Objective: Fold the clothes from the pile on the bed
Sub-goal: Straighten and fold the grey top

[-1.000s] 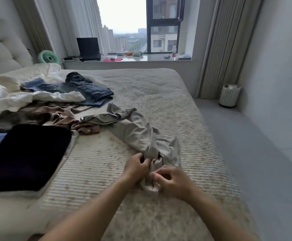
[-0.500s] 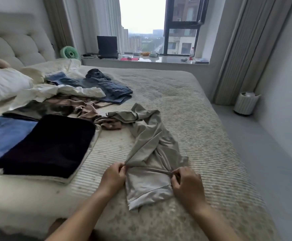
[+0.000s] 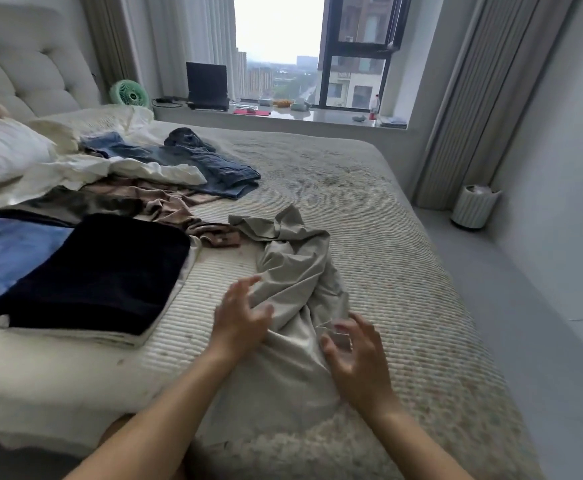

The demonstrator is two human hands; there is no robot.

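A crumpled grey garment [image 3: 293, 282] lies stretched along the bed [image 3: 387, 237], its near end flat toward me. My left hand [image 3: 240, 317] hovers at its left edge with fingers spread. My right hand [image 3: 352, 355] hovers at its right side, fingers spread and loosely bent, holding nothing. The unfolded pile lies at the back left: blue jeans [image 3: 200, 161], a white garment [image 3: 120, 171] and a brown patterned garment [image 3: 175, 206].
Folded clothes lie at the left: a dark navy piece [image 3: 99, 271] on a cream one, a blue piece [image 3: 2, 251] beside it. A pillow [image 3: 2, 150] and headboard stand far left. A small bin [image 3: 473, 206] stands on the floor at right.
Both hands have let go of the grey garment's edge and opened. The garment now lies longer and flatter toward me. The view has shifted slightly left.
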